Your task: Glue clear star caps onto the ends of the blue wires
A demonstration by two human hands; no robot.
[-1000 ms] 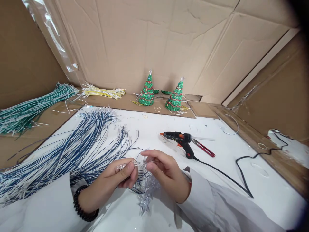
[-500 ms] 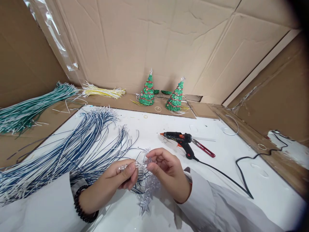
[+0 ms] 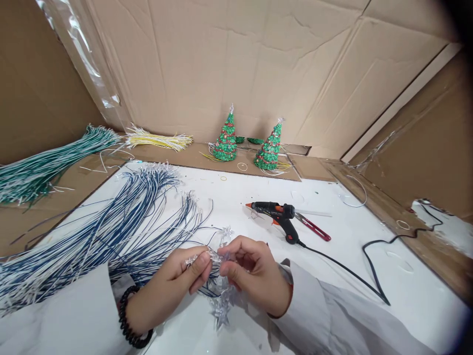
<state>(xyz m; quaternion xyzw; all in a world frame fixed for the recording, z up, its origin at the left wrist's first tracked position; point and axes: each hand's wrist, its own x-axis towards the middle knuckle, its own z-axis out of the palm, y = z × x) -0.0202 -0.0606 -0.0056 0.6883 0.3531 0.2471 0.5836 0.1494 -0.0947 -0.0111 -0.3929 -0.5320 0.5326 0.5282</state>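
Left hand (image 3: 185, 277): fingers pinched shut on a clear star (image 3: 192, 258).
Right hand (image 3: 251, 273): pinched the wire (image 3: 216, 288) beside it.
Tip: a firm, close pinch seemed best.

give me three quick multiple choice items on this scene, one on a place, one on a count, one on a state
1. Where does the glue gun lie?
A. on the white table, beyond the hands
B. on the green wires
C. between the two trees

2. How many small trees stand at the back?
A. one
B. two
C. four

3. What are the hands doing?
A. lying flat and empty
B. both gripping the glue gun
C. both pinching the clear star lights

Answers:
1 A, it rests on the table past the right hand.
2 B, a left tree and a right tree.
3 C, the left hand and right hand meet on the star lights.
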